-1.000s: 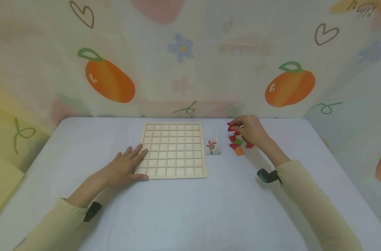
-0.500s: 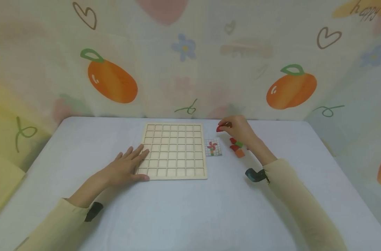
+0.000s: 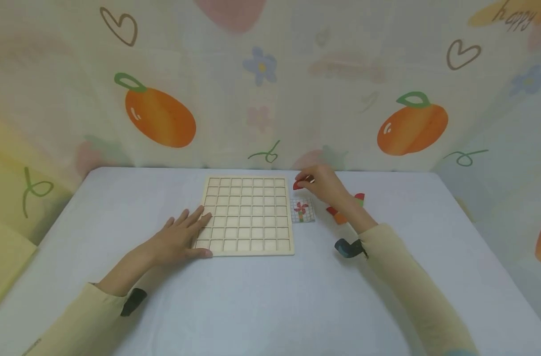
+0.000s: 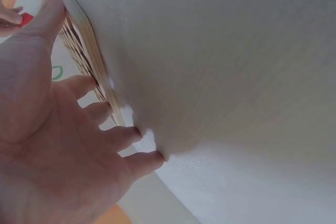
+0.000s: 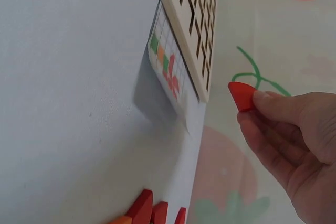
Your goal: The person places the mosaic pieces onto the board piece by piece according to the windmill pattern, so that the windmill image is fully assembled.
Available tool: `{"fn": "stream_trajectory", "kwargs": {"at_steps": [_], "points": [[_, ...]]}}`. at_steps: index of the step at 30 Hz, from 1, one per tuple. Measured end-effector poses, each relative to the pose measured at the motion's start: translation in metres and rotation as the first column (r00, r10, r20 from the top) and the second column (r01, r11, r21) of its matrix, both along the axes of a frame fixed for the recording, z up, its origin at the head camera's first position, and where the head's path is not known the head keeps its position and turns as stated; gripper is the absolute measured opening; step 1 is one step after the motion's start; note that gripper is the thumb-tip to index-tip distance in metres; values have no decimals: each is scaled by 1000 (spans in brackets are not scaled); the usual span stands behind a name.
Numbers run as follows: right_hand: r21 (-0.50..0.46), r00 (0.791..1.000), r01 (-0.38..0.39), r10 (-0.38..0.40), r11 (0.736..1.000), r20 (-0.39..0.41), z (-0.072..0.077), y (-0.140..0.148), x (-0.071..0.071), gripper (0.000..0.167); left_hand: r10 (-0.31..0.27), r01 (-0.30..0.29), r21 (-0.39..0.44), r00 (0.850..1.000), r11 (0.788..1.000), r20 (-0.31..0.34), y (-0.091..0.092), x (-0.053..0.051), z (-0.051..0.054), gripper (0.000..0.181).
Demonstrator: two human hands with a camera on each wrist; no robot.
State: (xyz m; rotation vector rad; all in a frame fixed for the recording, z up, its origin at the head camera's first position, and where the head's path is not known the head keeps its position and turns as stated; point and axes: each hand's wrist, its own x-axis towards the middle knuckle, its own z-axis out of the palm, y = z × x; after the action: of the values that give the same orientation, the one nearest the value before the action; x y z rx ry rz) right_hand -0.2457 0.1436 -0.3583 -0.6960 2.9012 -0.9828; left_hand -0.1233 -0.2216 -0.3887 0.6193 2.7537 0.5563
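Note:
Between thumb and fingertips my right hand (image 3: 326,187) pinches a red quarter-round piece (image 5: 242,96), held off the table by the upper right corner of the board. That wooden grid board (image 3: 247,216) lies flat, its square cells bare. My left hand (image 3: 174,238) rests on the board's left edge with fingers spread and straight; the left wrist view shows the thumb and fingertips along the wooden rim (image 4: 93,51). Against the board's right side lies a small pattern card (image 5: 167,64) printed with a red pinwheel on a green and orange stem.
Right of the card lie several loose pieces, partly hidden by my right forearm: an orange square (image 3: 340,218), a red piece (image 3: 331,211) and another red piece (image 3: 361,197) beside a green one. A printed cloth (image 3: 279,99) hangs behind the table's back edge.
My right hand has picked up the red piece from the loose pieces and carried it left toward the board. The left hand has stayed in place on the board.

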Motion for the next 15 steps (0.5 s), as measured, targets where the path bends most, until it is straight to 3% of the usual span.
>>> {"fn": "stream_trajectory", "kwargs": {"at_steps": [6, 15], "points": [[-36, 998, -66, 65, 997, -15, -1, -15, -4, 14, 16, -16, -8, 1000, 1000, -14, -1, 1, 0, 97], [-71, 995, -93, 95, 993, 21, -5, -46, -2, 17, 5, -5, -18, 1000, 1000, 7, 2, -1, -1, 96]]}}
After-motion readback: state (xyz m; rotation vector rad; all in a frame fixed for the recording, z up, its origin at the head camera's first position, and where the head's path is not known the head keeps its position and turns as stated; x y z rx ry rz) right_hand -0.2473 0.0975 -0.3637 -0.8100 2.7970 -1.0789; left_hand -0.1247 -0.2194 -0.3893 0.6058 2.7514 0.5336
